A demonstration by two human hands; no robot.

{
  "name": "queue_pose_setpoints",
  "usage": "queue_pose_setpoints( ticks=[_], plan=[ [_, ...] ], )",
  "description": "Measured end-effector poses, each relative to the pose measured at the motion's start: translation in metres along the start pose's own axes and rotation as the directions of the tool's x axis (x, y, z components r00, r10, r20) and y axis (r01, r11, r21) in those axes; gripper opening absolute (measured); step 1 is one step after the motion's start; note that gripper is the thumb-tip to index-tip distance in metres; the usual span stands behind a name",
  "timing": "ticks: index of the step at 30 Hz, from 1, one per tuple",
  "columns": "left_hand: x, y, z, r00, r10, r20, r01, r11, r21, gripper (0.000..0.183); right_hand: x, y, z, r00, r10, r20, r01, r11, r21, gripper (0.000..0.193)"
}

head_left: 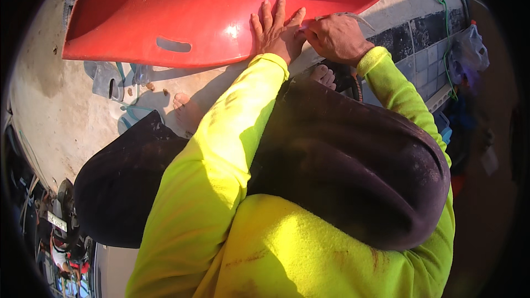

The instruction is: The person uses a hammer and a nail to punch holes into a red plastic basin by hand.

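A large, curved red plastic panel (138,11) with slot-shaped openings lies across the top of the view, its near edge facing me. My left hand (276,36) rests flat on that near edge, fingers spread. Just to its right, my right hand (338,37) is closed around a tool with a thin, curved grey part (360,19) that tapers out past the knuckles. The rest of the tool is hidden in the fist, so I cannot tell its exact kind. The fist sits at the panel's edge.
Crumpled clear plastic (108,80) lies on the concrete floor (44,105) below the panel. At right are a tiled strip (425,77), a green cord (445,27) and a hanging plastic bag (469,49). My bare feet and dark-clothed knees (353,160) are close by. A vehicle's plate (57,221) shows lower left.
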State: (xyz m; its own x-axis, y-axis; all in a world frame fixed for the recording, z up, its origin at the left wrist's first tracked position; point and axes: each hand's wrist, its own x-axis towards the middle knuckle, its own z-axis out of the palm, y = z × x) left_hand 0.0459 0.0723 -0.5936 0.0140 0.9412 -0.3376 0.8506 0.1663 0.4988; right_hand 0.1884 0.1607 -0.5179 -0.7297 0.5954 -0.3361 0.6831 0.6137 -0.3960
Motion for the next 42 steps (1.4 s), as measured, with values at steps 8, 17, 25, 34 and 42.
queue_pose_setpoints(
  ticks=[8, 17, 25, 34, 42],
  plan=[
    [0.006, -0.010, 0.015, 0.995, 0.065, -0.069, -0.066, 0.998, -0.006, 0.070, 0.014, -0.009, -0.107, 0.954, 0.273, -0.122, -0.098, 0.672, 0.734, 0.028],
    [-0.002, -0.017, -0.006, 0.935, 0.166, -0.314, -0.263, 0.919, -0.295, 0.072, -0.059, -0.012, -0.045, 0.972, 0.222, -0.076, -0.178, 0.908, 0.380, 0.027],
    [-0.027, 0.006, -0.026, 0.844, 0.329, -0.424, -0.443, 0.873, -0.203, 0.017, -0.058, -0.041, 0.037, 0.879, 0.453, -0.151, -0.226, 0.673, 0.704, 0.030],
    [-0.017, -0.003, -0.008, 0.941, -0.281, -0.187, 0.014, 0.587, -0.810, 0.005, -0.094, 0.024, 0.053, 0.800, 0.536, -0.269, -0.448, 0.832, 0.326, 0.049],
    [-0.021, 0.006, -0.025, 0.907, -0.089, -0.412, -0.176, 0.809, -0.562, 0.005, -0.087, 0.018, 0.057, 0.726, 0.664, -0.178, -0.386, 0.609, 0.693, 0.039]
  ],
)
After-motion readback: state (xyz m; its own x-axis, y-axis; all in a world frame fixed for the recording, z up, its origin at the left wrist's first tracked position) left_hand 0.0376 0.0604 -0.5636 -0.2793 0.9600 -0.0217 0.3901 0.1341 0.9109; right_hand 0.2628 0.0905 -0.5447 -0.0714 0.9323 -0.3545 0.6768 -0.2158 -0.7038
